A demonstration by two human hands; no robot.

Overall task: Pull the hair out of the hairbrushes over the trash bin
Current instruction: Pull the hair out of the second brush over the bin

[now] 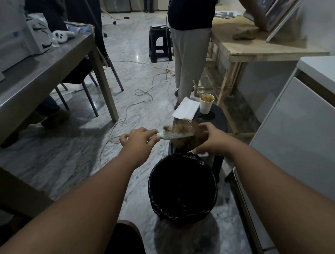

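We grip brush [175, 135] handle in left hand [138, 140]; right hand [211, 139] pinches hair clump [180, 126] (most unpulled) near bin [155, 187].

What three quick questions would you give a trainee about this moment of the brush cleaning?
1. True or false: the hairbrush is already free of hair.
2. The left hand holds the brush by its: A handle, B bristles, C far tip.
3. Short answer: what colour is the inside of the trash bin?
Key: 1 false; 2 A; 3 black.
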